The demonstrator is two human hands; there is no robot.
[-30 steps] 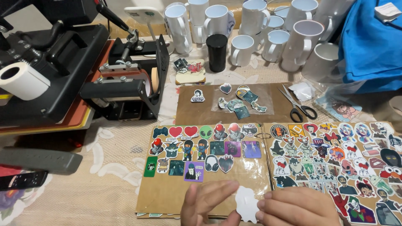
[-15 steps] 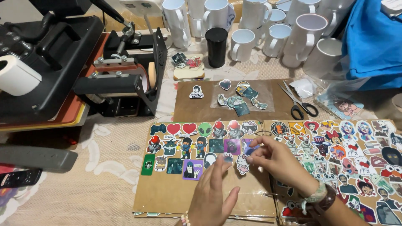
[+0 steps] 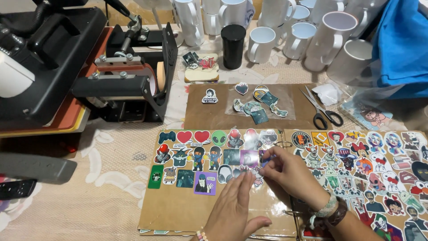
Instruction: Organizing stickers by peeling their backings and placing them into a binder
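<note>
An open brown sticker album (image 3: 178, 207) lies in front of me, its left page holding rows of colourful stickers. My left hand (image 3: 234, 207) rests flat on that page, fingertips on the lower row, holding nothing. My right hand (image 3: 292, 174), with bracelets at the wrist, pinches a small sticker (image 3: 264, 157) at the right end of the middle row, close to the binder rings (image 3: 281, 143). The sticker is mostly hidden by my fingers.
The album's right page (image 3: 365, 165) is crowded with stickers. Behind it, a brown sheet (image 3: 214, 114) carries loose stickers, with scissors (image 3: 322, 110) beside it. Further back stand white mugs (image 3: 307, 35), a black cylinder (image 3: 233, 44) and blue cloth (image 3: 401, 44). A black heat press (image 3: 53, 67) fills the left.
Both hands moved up from the album's bottom edge to the sticker rows. The white-backed sticker my right hand held low is now down at the page; my left hand has flattened beside it.
</note>
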